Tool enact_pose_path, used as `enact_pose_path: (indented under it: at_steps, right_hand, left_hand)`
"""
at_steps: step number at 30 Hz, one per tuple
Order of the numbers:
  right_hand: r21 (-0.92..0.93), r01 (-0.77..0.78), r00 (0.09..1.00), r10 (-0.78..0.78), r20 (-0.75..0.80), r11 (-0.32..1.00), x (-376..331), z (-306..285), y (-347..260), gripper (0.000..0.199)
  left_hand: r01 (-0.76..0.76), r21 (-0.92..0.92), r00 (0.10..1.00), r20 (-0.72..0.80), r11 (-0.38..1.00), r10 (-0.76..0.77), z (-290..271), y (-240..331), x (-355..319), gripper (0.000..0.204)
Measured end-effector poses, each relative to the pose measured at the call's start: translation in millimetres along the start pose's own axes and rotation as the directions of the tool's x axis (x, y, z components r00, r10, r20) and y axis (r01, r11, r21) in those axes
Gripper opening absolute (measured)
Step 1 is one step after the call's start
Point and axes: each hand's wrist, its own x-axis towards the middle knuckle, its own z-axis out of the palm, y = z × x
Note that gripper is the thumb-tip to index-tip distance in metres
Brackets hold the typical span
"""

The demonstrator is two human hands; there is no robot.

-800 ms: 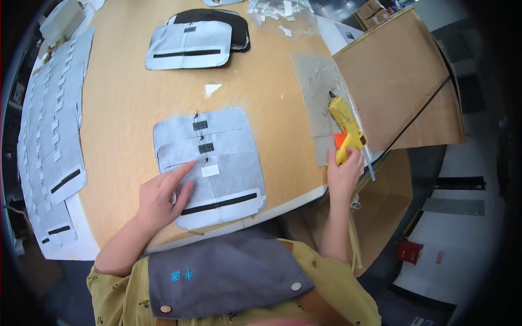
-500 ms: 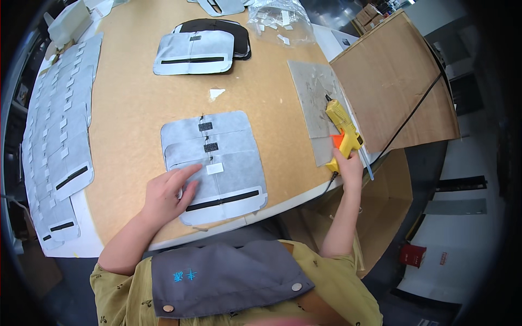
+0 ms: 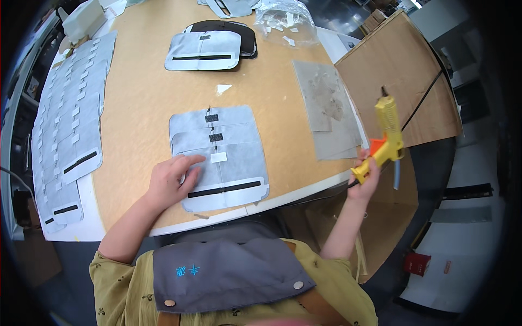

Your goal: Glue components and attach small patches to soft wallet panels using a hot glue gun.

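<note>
In my right hand [image 3: 365, 182] is a yellow hot glue gun [image 3: 389, 127] with an orange trigger, gripped by its handle. Its dark nozzle points up and away, and it is raised past the table's right edge. A pale glue stick [image 3: 396, 174] sticks out of its back end. My left hand [image 3: 175, 181] rests with fingers apart on the left side of a stack of grey-blue fabric panels [image 3: 239, 163]. The panels carry dark patches [image 3: 216, 137], a white tab [image 3: 218, 157] near my fingertips and a black strip along the near edge.
Overlapping rows of grey panels with white tabs [image 3: 70, 117] lie along the left. Farther back are finished-looking panels [image 3: 204, 49] on black pieces and a clear bag [image 3: 287, 22] of white tabs. A glue-stained board [image 3: 326, 103] lies right; a wooden panel [image 3: 399, 81] stands beyond it.
My right hand has lifted the glue gun off the stained board and carried it to the right, turning it more upright. My left hand stays on the panels. The view has shifted slightly.
</note>
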Motion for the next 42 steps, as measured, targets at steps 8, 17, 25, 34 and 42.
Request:
enact_pose_path:
  at_steps: [8,17,25,34,42]
  right_hand:
    - [0.198,-0.101,0.765,-0.052,0.642,0.975,1.5,64.8,-47.5,0.061]
    - [-0.444,-0.205,0.641,0.462,0.613,0.872,-65.0,119.6,-8.6,0.062]
    - [-0.643,-0.334,0.424,0.72,0.55,0.689,-73.5,147.4,16.6,0.056]
    - [-0.679,-0.359,0.439,0.758,0.482,0.64,-75.1,155.4,13.5,0.058]
    - [-0.662,-0.384,0.475,0.753,0.455,0.643,-80.2,155.4,18.6,0.057]
  left_hand:
    - [-0.001,-0.033,1.0,-0.001,0.999,0.001,-2.5,-2.3,5.0,0.017]
    - [-0.13,0.32,0.991,0.059,0.939,0.117,-31.1,-30.6,14.6,0.025]
    - [-0.122,0.405,0.989,-0.031,0.906,0.147,-25.1,-42.7,15.8,0.044]
    - [-0.074,0.398,0.996,-0.021,0.914,0.09,-23.7,-44.6,16.5,0.038]
    - [-0.07,0.399,0.997,-0.007,0.914,0.079,-23.6,-42.5,17.7,0.037]
